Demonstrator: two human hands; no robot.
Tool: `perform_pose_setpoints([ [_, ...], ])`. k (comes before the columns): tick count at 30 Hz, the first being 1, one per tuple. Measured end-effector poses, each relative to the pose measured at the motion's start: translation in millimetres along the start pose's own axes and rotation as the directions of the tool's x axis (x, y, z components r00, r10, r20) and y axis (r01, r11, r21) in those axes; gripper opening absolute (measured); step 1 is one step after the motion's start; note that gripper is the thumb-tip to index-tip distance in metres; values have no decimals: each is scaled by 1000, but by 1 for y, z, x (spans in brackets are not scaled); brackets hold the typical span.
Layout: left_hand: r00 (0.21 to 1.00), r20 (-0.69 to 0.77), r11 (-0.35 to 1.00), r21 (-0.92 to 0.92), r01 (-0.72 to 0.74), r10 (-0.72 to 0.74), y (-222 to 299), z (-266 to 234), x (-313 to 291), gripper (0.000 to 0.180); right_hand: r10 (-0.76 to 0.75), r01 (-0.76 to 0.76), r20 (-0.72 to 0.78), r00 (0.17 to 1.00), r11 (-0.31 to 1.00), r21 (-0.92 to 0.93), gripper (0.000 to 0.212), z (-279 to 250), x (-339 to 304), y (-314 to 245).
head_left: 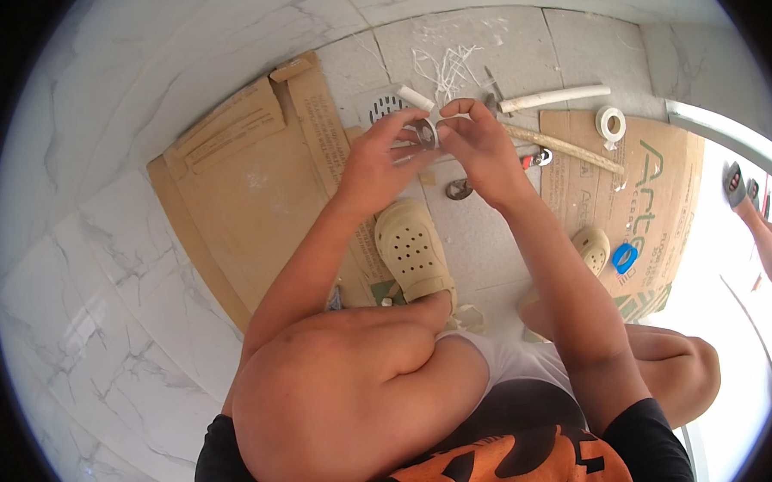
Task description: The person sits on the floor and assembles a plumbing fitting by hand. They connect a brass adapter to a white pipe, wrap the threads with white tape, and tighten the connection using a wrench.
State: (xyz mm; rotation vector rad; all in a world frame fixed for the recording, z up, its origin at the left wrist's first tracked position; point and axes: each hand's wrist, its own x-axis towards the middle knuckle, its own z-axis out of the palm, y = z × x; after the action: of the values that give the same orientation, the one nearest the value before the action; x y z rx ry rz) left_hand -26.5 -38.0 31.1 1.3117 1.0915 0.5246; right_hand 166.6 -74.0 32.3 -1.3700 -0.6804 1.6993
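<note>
Both my hands meet above the floor, in front of my knees. My left hand (382, 161) has its fingers bent around a small round ring-like piece (429, 135) with a shiny pale rim. My right hand (483, 153) is closed, with thumb and forefinger pressed at the same piece's near right edge. Whether a thin strip lies between those fingertips is too small to tell. Under my right wrist lies a dark round metal piece (459, 189). Next to it is a tool with red on it (535, 159), partly hidden by the hand.
Cardboard sheets (237, 187) lie left and right. Loose white strands (446, 70), a slotted grate (386, 109), a white pipe (555, 98), a long stick (567, 148), a white roll (611, 124) and a blue ring (625, 259) surround my hands. Another person's leg (762, 212) shows far right.
</note>
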Motion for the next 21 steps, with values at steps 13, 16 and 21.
perform_pose_setpoints([
  [13,953,154,818,-490,303,-261,-25,6,1,51,-126,109,120,985,985,137,10,-4,-10,3],
  [16,916,240,699,-592,400,-321,-29,4,0,44,-125,93,164,979,977,190,9,-7,-8,4],
  [21,896,314,542,-715,441,-314,-41,4,-4,33,-128,120,254,959,992,50,18,-10,-8,1],
])
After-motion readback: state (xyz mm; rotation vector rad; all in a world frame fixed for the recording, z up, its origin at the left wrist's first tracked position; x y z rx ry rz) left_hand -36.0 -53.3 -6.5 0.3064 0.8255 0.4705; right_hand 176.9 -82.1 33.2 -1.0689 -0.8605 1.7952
